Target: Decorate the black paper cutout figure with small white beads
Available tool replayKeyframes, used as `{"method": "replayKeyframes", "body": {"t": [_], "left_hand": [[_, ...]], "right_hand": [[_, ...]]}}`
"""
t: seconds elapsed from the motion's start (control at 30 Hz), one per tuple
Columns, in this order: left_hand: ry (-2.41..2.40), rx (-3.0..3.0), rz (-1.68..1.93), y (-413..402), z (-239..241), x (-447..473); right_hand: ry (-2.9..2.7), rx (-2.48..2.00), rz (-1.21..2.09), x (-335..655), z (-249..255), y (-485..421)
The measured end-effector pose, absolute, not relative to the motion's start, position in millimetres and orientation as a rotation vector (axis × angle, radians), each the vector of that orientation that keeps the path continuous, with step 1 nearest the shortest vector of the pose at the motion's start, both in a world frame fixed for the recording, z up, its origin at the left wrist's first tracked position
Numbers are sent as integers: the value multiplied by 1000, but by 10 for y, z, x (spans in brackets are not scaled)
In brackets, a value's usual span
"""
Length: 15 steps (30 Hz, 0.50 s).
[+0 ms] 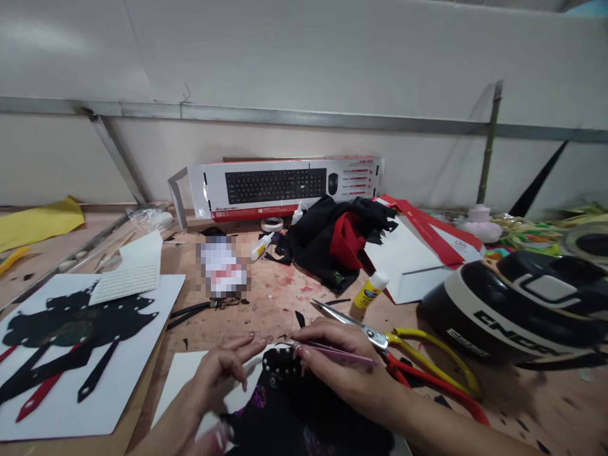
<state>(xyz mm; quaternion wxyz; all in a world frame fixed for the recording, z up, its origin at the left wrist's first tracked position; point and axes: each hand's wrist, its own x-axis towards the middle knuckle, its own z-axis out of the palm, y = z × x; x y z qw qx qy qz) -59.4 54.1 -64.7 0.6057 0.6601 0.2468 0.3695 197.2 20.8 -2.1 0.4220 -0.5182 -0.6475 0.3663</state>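
My right hand [342, 361] is closed round a thin pink tool [332, 352], its tip at a black fabric piece [294, 399] edged with small pearl beads. My left hand [223, 370] rests beside that piece with its fingers stretched out over a white sheet [183, 373], fingertips touching the fabric's left edge. The fabric lies at the near edge of the wooden table [275, 297], partly under both hands.
Scissors with yellow and red handles [408, 354] lie just right of my right hand. A glue bottle [368, 292], a black helmet [517, 304], a black and red cloth [339, 244], a keyboard box [280, 187] and a white board with black cut-outs [80, 345] surround the work.
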Motion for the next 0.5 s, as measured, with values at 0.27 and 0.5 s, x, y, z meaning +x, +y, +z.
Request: {"method": "replayKeyframes", "body": {"t": [0.27, 0.5], "left_hand": [[546, 913, 854, 505, -200, -439], [395, 512, 801, 538, -134, -430]], "right_hand": [[-1460, -1200, 1038, 1961, -5, 198], [-1305, -1135, 1188, 1973, -36, 193]]}}
